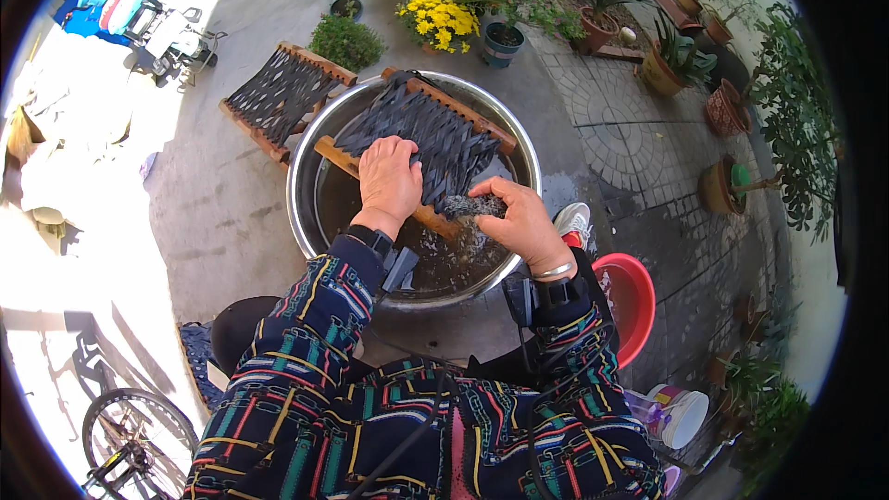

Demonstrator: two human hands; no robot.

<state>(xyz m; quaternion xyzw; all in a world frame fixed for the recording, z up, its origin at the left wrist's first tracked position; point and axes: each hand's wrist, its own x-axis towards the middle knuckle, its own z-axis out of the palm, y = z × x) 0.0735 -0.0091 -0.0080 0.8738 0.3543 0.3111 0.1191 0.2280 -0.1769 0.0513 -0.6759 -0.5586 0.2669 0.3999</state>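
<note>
A wooden-framed stool (444, 125) with a seat woven from black strips leans in a wide metal basin (294, 190) of murky water. My left hand (389, 178) is closed over the stool's near wooden bar, its fingers resting on the weave. In my right hand (530, 222) is a grey steel wool scrubber (469, 206), pinched between thumb and fingers. The scrubber is at the near right corner of the seat, by the end of the bar. Drops and foam show in the water below it. The stool's lower parts are hidden under the seat and water.
A second woven stool (282, 93) stands against the basin's far left. A red basin (646, 315) and a white bucket (687, 417) are at my right. Potted flowers (437, 23) stand beyond; potted plants line the right wall. A bicycle wheel (139, 444) is at lower left.
</note>
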